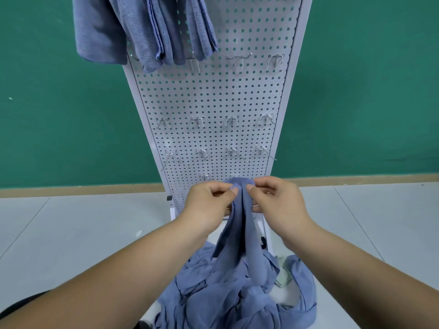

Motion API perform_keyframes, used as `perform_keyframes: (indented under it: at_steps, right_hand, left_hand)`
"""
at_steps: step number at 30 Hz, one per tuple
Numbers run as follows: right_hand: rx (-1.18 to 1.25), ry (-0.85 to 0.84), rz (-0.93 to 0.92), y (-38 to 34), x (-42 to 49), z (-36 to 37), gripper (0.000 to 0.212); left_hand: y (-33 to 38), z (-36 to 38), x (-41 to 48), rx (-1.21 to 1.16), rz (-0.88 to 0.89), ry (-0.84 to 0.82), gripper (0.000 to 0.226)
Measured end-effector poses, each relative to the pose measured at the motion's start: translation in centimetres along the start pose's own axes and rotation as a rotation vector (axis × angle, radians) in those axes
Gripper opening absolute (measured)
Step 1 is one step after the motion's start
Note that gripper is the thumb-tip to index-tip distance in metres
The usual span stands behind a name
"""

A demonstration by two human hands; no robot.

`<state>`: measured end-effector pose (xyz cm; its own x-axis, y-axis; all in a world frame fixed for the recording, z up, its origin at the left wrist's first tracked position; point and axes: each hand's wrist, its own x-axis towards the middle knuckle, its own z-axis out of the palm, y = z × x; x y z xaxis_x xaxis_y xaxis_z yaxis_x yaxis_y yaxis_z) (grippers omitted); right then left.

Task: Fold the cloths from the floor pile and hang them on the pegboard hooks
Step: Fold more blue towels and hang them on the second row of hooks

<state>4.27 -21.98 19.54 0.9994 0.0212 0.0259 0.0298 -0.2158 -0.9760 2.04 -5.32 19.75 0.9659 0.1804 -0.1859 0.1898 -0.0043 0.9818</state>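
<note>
Left hand (209, 200) and right hand (275, 200) meet low in front of the white pegboard (213, 98). Each pinches the top edge of one blue cloth (237, 233) between thumb and curled forefinger, and the two pinches almost touch. The cloth hangs from them in a narrow bunch, its lower end running into the floor pile (225, 298) directly below — lifted, but not yet free of the pile and not yet opened out.

To do this step well, I judge, the hands should work apart along that edge until each finds a corner. They should then lift high enough for the tail to clear the pile; a shake would let the cloth hang flat before the first fold. Pulling hard while the tail is buried risks dragging neighbouring cloths up with it.

No bin or basket shows. What holds things is the pegboard: its top hooks carry folded blue cloths (147, 32), draped side by side at the upper left, while the lower rows of hooks (231, 121) stand bare. The pile rests on the grey floor (71, 233) — mostly blue, with a pale green piece (283, 271) showing at its right.
</note>
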Motion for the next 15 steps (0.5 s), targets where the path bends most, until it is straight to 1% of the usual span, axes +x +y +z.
perform_keyframes:
  at_steps: [4, 7, 10, 15]
  right_hand:
    - [-0.227, 0.090, -0.131, 0.3, -0.9, 0.8, 0.002]
    - [-0.318, 0.155, -0.197, 0.3, -1.3, 1.0, 0.004]
    - [-0.386, 0.155, -0.247, 0.5, -1.3, 1.2, 0.007]
    - [-0.498, 0.139, -0.361, 1.0, -1.2, 1.5, 0.006]
  left_hand:
    - [-0.7, 0.6, -0.2, 0.012, 0.021, 0.039, 0.011]
    - [-0.7, 0.7, -0.2, -0.013, 0.017, 0.097, 0.011]
    - [-0.5, 0.8, -0.3, -0.030, 0.018, 0.108, 0.010]
    - [-0.7, 0.9, -0.3, -0.037, 0.031, 0.091, 0.014]
